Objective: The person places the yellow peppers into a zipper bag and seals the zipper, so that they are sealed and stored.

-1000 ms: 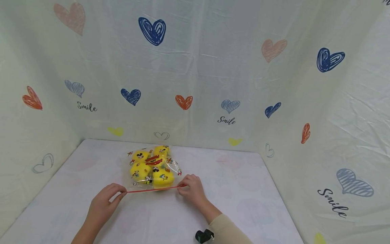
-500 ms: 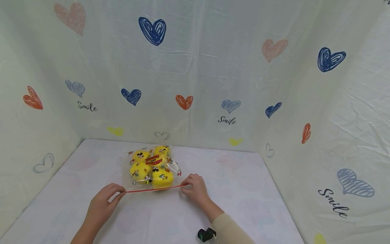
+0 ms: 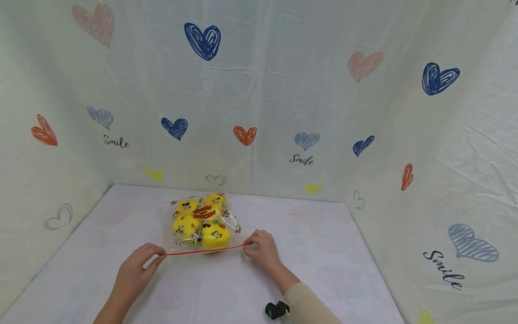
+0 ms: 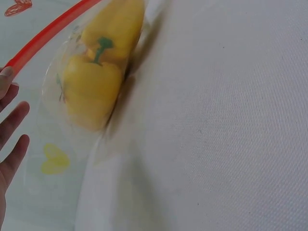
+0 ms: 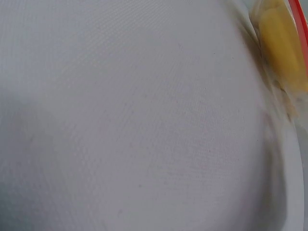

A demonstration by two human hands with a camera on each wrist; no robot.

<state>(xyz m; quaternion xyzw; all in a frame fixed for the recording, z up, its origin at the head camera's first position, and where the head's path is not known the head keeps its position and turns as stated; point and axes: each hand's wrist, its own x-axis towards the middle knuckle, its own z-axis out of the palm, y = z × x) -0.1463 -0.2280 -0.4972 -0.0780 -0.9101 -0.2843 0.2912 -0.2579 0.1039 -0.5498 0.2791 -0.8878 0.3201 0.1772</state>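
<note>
A clear printed zip bag (image 3: 208,211) lies toward the back of the table with several yellow bell peppers (image 4: 94,91) inside. Green stems show through the plastic in the left wrist view. Along the bag's near edge runs a red zip strip (image 3: 204,251), stretched straight between both hands. My left hand (image 3: 137,272) pinches its left end between thumb and forefinger, the other fingers loosely spread. At the right end, my right hand (image 3: 263,251) pinches the strip with thumb and fingertips. The right wrist view catches only part of the bag, and no hand.
The white table (image 3: 315,252) extends to both sides of the bag. A curtain (image 3: 259,90) printed with hearts and "Smile" encloses the back and sides. A small black object (image 3: 277,310) sits at the beige right sleeve (image 3: 309,303).
My right hand has shifted slightly to the right along the red strip, and more of the strip shows between the hands. The left hand and the bag stay nearly in place.
</note>
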